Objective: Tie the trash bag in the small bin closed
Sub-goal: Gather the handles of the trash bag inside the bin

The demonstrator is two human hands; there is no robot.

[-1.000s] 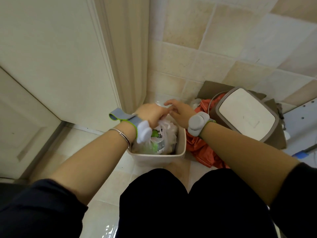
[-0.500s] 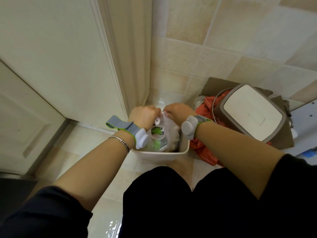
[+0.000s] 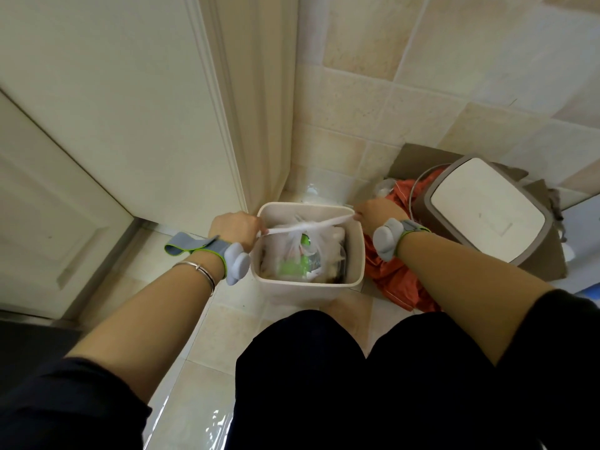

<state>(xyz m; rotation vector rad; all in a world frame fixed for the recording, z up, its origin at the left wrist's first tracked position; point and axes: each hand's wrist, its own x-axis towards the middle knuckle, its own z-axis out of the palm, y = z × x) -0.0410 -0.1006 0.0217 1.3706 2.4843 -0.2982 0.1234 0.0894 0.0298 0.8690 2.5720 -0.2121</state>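
Note:
A small cream bin [image 3: 308, 289] stands on the tiled floor in front of my knees. Inside it sits a clear white trash bag [image 3: 300, 251] with green and white rubbish showing through. The bag's two top ends are stretched tight across the bin's opening, meeting at a twist above the bag. My left hand [image 3: 235, 227] grips the left end at the bin's left rim. My right hand [image 3: 376, 212] grips the right end just past the bin's right rim. Both wrists wear grey bands.
A larger brown bin with a cream lid [image 3: 487, 212] stands to the right on an orange cloth [image 3: 396, 280] and cardboard. A cream door frame [image 3: 233, 125] and tiled wall close in behind the small bin. My dark-clothed legs fill the bottom.
My hands were together over the middle of the bag; now they have pulled apart to the bin's left and right sides, drawing the bag's ends taut.

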